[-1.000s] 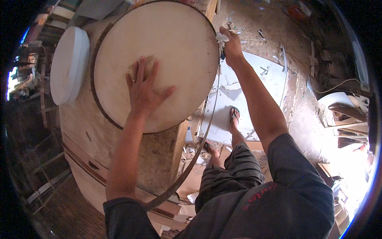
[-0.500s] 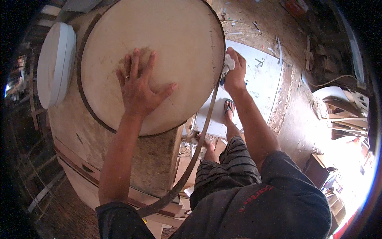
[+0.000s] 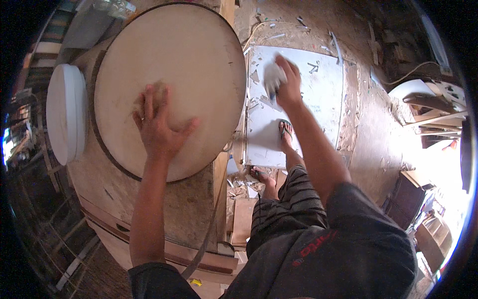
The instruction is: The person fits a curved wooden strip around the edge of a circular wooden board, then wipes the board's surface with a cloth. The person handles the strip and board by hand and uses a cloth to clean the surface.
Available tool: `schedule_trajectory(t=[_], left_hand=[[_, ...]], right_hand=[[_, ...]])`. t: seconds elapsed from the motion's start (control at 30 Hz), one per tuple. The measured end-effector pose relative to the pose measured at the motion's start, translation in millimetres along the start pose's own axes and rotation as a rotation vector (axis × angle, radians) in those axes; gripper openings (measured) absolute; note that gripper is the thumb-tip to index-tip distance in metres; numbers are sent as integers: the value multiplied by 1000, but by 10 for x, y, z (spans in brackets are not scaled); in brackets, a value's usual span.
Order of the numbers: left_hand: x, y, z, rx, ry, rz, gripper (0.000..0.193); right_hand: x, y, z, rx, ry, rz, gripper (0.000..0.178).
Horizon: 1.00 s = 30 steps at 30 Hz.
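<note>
A large round wooden panel (image 3: 184, 55) with a dark rim lies flat on the workbench. My left hand (image 3: 160, 132) rests on its face, fingers spread, over a brownish smudge. Off the panel's right side, my right hand (image 3: 291, 89) is closed on a white cloth (image 3: 275, 77), both smeared by motion; something dark blue shows below the cloth. A long thin edging strip (image 3: 203, 244) runs down beside the bench toward my left sleeve. Where its upper end meets the panel is hard to make out.
Left of the panel stands a white round piece (image 3: 64, 114). A worn wooden workbench (image 3: 184, 209) carries the panel. On the floor lies a white board (image 3: 318, 104) with scraps around it; one of my sandalled feet is on it. Offcuts (image 3: 433, 117) are piled at the right.
My right hand has come away from the panel's edge with the cloth. The strip hangs lower and closer to the bench. The panel and left hand appear further left as the view has shifted.
</note>
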<state>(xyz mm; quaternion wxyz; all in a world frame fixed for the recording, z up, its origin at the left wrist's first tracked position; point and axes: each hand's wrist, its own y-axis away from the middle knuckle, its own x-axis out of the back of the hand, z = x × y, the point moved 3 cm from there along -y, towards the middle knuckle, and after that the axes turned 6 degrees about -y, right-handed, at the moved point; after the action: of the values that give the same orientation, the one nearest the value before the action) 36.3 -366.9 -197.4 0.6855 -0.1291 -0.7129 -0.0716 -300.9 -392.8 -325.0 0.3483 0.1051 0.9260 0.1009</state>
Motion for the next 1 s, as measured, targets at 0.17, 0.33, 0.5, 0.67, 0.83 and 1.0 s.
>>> schedule_trajectory(t=[0.17,0.33,0.5,0.67,0.83,1.0], left_hand=[[-14,-123,79,-43,0,33,109],[-49,-192,174,-55,10,34,109],[-8,-66,33,-45,7,47,108],[-4,-118,108,-62,8,12,109],[8,-141,128,-63,28,17,110],[9,-159,79,-90,50,5,106]], right_hand=[[-294,-1125,-61,498,768,-39,30],[161,-1002,531,313,621,13,40],[-254,-134,618,109,302,180,21],[-412,344,527,221,333,379,40],[-500,750,612,334,643,421,39],[-263,1096,482,81,656,223,50]])
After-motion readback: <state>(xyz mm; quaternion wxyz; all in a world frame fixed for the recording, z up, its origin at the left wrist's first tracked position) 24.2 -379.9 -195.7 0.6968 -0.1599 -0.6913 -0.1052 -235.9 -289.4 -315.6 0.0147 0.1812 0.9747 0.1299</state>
